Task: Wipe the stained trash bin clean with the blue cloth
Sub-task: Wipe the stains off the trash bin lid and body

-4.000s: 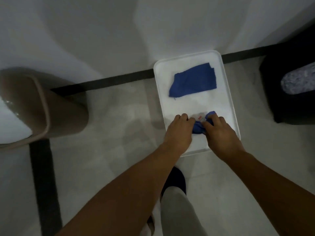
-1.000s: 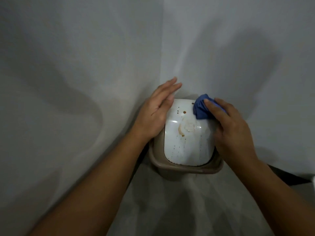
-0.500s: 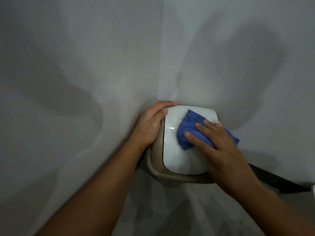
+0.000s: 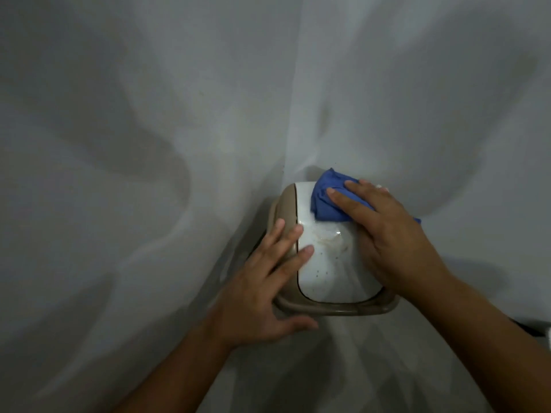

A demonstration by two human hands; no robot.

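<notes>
A beige trash bin (image 4: 337, 308) with a white lid (image 4: 328, 272) stands in a wall corner, seen from above. The lid shows a smeared brown stain and small specks in its middle. My right hand (image 4: 384, 234) lies flat on the bunched blue cloth (image 4: 323, 201), pressing it onto the far right part of the lid. My left hand (image 4: 265, 281) rests on the bin's left edge, fingers spread over the rim and lid, thumb along the front side. The bin's body below the rim is hidden.
Two pale walls meet in a corner (image 4: 286, 138) right behind the bin. Pale floor (image 4: 343, 368) lies in front of it. A dark strip (image 4: 533, 329) shows at the far right edge.
The blue cloth and my right hand have moved from the lid's middle to its far right part, uncovering a smeared stain. My left hand has slid from the far left corner down the left edge.
</notes>
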